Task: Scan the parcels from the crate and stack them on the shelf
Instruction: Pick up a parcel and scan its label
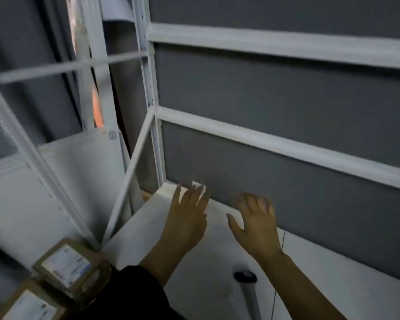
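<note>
— Where do we have our hands at this moment?

— Both are held out over the white shelf board (206, 273). Our left hand (187, 218) reaches toward the back left corner, with the fingers straight and spread, and it holds nothing. Our right hand (256, 222) is beside it but apart from it. Its fingers are also spread, the thumb points to the left, and it is empty too.

— Do the hands touch the board?

— We cannot tell, because the picture is blurred there. A small pale corner shows just behind the left fingertips, but we cannot say what it is.

— And the parcels?

— We see two brown cardboard ones at the lower left, outside the white frame (275, 144) and lower than the board. The first parcel (65, 266) lies with a white label on top. The second parcel (30, 304) is just beside it, nearer to us, and the picture edge cuts it. Our black sleeve (134, 289) is near them.

— What else is there?

— A grey panel (263, 100) closes the back of the shelf. A dark round object (245, 276) is near our right arm, too unclear to name.
</note>
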